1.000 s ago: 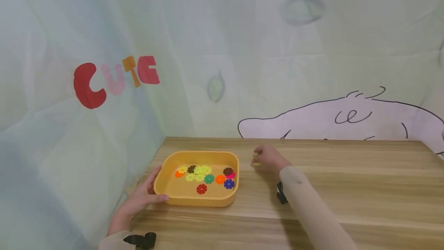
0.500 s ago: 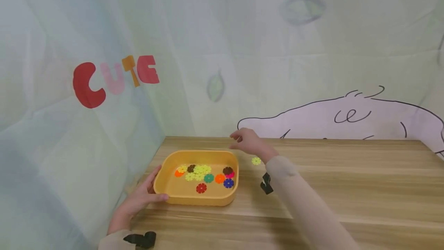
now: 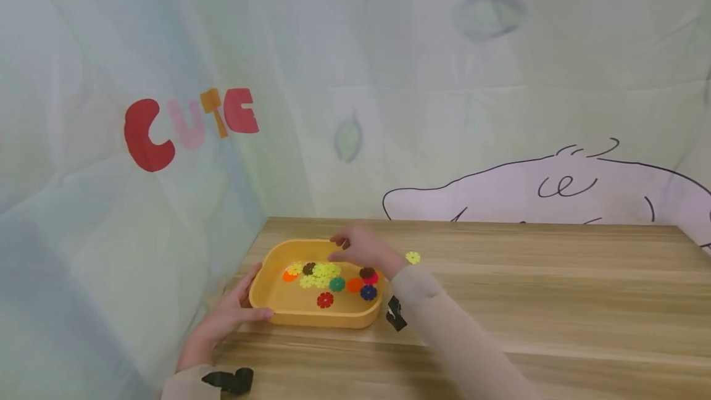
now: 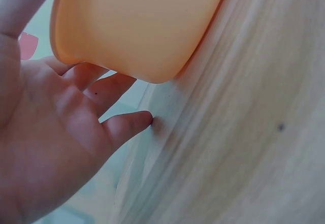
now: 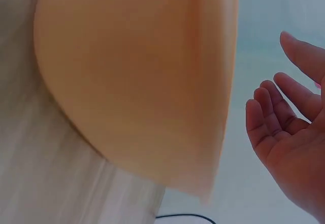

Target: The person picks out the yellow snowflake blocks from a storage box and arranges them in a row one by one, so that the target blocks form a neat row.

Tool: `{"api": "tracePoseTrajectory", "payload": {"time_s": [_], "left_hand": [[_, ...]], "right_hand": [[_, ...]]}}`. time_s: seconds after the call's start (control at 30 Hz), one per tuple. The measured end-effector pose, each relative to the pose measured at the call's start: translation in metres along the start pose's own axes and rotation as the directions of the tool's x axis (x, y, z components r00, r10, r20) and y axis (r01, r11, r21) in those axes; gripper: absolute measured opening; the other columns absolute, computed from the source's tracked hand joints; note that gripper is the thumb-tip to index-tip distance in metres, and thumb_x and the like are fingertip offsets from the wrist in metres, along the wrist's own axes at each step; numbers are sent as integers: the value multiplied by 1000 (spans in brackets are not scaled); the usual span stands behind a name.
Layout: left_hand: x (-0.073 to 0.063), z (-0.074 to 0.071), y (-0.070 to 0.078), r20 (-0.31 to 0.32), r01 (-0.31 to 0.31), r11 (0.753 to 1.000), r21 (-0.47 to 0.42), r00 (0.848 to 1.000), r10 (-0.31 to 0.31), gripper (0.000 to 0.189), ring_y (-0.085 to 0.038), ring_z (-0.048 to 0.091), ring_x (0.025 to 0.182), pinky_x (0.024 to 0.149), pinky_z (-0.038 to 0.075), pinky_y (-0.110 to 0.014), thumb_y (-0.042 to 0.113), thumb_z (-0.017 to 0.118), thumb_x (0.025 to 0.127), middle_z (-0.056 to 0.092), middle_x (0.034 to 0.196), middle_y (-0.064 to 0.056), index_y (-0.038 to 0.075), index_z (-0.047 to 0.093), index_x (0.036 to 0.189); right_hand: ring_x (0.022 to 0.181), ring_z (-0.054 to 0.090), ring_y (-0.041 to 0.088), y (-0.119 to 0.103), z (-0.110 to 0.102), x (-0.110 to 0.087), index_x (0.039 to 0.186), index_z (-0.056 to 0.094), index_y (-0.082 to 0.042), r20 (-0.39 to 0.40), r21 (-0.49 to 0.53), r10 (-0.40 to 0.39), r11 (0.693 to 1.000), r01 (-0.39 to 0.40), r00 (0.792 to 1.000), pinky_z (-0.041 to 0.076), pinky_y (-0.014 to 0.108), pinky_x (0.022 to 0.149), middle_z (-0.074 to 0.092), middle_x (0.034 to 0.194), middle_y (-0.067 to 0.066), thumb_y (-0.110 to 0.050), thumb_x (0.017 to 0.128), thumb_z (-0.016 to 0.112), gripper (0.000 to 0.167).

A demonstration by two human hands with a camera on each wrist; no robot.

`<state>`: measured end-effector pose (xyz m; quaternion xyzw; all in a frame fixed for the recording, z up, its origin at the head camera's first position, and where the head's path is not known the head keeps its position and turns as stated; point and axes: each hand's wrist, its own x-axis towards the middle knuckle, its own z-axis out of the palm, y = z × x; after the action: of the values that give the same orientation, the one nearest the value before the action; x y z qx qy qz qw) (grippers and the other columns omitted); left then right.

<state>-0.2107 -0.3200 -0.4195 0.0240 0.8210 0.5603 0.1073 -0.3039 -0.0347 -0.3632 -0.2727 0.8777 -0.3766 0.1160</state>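
On the table, a yellow plastic tray (image 3: 311, 320) contains several snowflake building discs, among them a red disc (image 3: 324, 300), a green disc (image 3: 337, 284), a blue disc (image 3: 368, 292) and a cluster of yellow discs (image 3: 322, 273). My left hand (image 3: 222, 320) grips its left end, thumb on the front rim and fingers round the side; the left wrist view shows these fingers (image 4: 109, 89) behind the tray wall. Above the back right part of the tray is my right hand (image 3: 361, 247), loosely bent and holding nothing. Its fingers (image 5: 256, 125) are apart from the tray wall in the right wrist view.
A single yellow disc (image 3: 413, 257) lies on the wooden table (image 3: 533, 301), right of the tray. Fabric walls enclose the left and back sides, with coloured letters (image 3: 191, 122) on the left one.
My right hand has left the yellow disc on the table, risen and moved left until over the tray. The left hand keeps its hold on the tray.
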Motion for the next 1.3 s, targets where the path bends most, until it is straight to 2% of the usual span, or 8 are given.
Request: {"api": "tracePoseTrajectory", "payload": {"time_s": [0.27, 0.43, 0.6, 0.8, 0.97, 1.3], "left_hand": [[-2, 1, 1, -2, -15, 1000, 10, 1000, 15, 108, -42, 13, 144, 113, 19, -53, 16, 77, 83, -2, 160, -21, 8, -2, 155], [-4, 1, 2, 7, -14, 1000, 10, 1000, 14, 108, -42, 12, 145, 113, 19, -53, 16, 77, 82, -2, 160, -21, 9, -3, 155], [-3, 0, 1, -4, -7, 1000, 20, 1000, 7, 109, -41, 12, 145, 113, 18, -53, 16, 77, 82, -3, 160, -21, 9, -2, 155], [-2, 0, -2, -11, -10, 1000, 6, 1000, 10, 108, -39, 13, 145, 114, 18, -51, 17, 78, 81, -2, 161, -18, 9, -1, 156], [-1, 1, -1, -7, -9, 1000, 1, 1000, 9, 108, -39, 14, 145, 113, 19, -51, 17, 78, 82, -1, 161, -18, 9, -1, 155], [1, -1, -3, -6, -9, 1000, -6, 1000, 9, 107, -39, 17, 145, 113, 21, -52, 17, 77, 82, 0, 162, -17, 11, 0, 156]], "right_hand": [[109, 58, 25, -9, 30, 6, 124, 62, -1, 28, 32, -1, 999, 1, 1000, 50, 35, 93, 64, 121, 14, -24, 88, 72, 45], [106, 60, 25, -5, 46, 11, 120, 65, 0, 30, 1, -13, 1000, 13, 999, 50, 34, 90, 66, 116, 13, -22, 86, 74, 42], [101, 60, 23, 3, 59, 15, 116, 67, -2, 34, 15, 18, 1000, -19, 999, 51, 33, 88, 67, 112, 11, -21, 84, 76, 39], [99, 59, 21, 11, 64, 15, 118, 66, -4, 31, 42, 82, 996, -83, 996, 50, 36, 91, 66, 113, 10, -21, 86, 74, 37], [97, 59, 21, 13, 66, 14, 117, 67, -3, 27, 16, 92, 996, -93, 995, 48, 37, 95, 67, 110, 10, -20, 85, 74, 37], [104, 60, 23, 12, 70, 14, 116, 68, 0, 13, -54, 80, 995, -79, 997, 46, 36, 99, 68, 114, 11, -16, 84, 74, 36]]}}
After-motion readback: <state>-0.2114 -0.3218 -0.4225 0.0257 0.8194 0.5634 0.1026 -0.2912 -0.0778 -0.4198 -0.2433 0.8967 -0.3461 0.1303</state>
